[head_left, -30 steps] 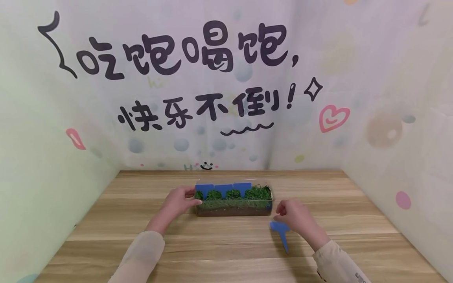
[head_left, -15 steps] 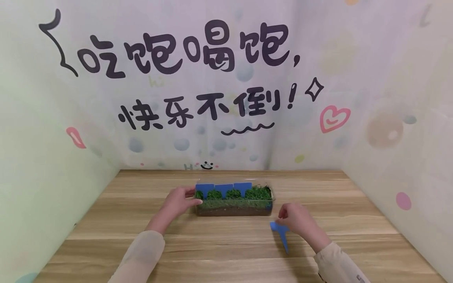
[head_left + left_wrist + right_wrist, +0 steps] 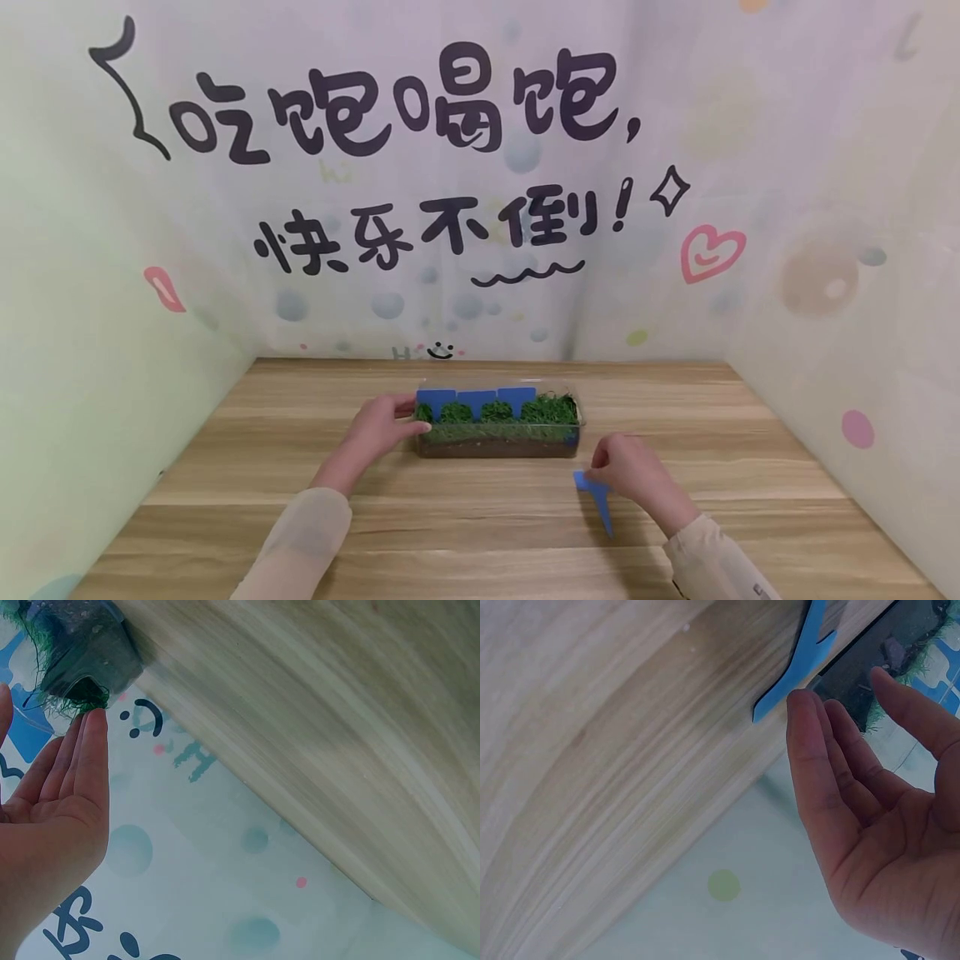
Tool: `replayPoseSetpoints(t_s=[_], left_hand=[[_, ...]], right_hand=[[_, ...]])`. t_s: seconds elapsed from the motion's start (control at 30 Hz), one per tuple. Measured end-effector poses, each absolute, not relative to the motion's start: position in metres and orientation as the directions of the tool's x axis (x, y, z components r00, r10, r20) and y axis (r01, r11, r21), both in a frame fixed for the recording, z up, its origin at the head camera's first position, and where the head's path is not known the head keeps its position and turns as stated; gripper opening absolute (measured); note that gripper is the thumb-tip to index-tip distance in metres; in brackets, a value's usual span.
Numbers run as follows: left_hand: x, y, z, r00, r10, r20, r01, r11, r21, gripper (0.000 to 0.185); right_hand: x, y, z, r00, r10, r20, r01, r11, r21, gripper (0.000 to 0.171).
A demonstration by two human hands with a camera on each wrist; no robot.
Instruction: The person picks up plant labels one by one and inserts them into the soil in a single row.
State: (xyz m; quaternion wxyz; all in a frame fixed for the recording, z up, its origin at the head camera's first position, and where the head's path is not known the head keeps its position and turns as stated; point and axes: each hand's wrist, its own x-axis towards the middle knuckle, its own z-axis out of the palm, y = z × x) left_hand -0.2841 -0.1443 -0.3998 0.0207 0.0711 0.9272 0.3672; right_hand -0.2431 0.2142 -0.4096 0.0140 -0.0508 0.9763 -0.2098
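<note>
A clear plastic planter box (image 3: 497, 443) holds dark soil and green grass-like plants (image 3: 551, 408), with several blue plant labels (image 3: 477, 400) standing in a row at its left and middle. My left hand (image 3: 378, 429) holds the box's left end, thumb at the front and fingers reaching toward the back. In the left wrist view its fingers (image 3: 90, 757) look straight against the end wall. A T-shaped blue plant label (image 3: 600, 504) lies on the table in front of the box's right end. Over its wide head is my right hand (image 3: 637, 471); the right wrist view shows thumb and fingers (image 3: 810, 750) spread apart.
The box stands on a wood-grain table (image 3: 465, 533), toward its back edge. A pale printed backdrop (image 3: 480, 317) with dark lettering rises behind it and along both sides.
The right hand has come down slightly over the head of the loose plant label, covering more of it. Left hand and box have stayed put; the head view has shifted a little.
</note>
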Motion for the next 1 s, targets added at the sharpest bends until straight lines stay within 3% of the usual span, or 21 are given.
replayPoseSetpoints(t_s=[1.0], left_hand=[[-0.2857, -0.1443, -0.4013, -0.990, 0.142, 0.017, 0.115, 0.718, 0.686, 0.062]], right_hand=[[-0.2395, 0.2157, -0.4085, -0.996, -0.087, -0.032, -0.068, 0.920, -0.386, 0.022]])
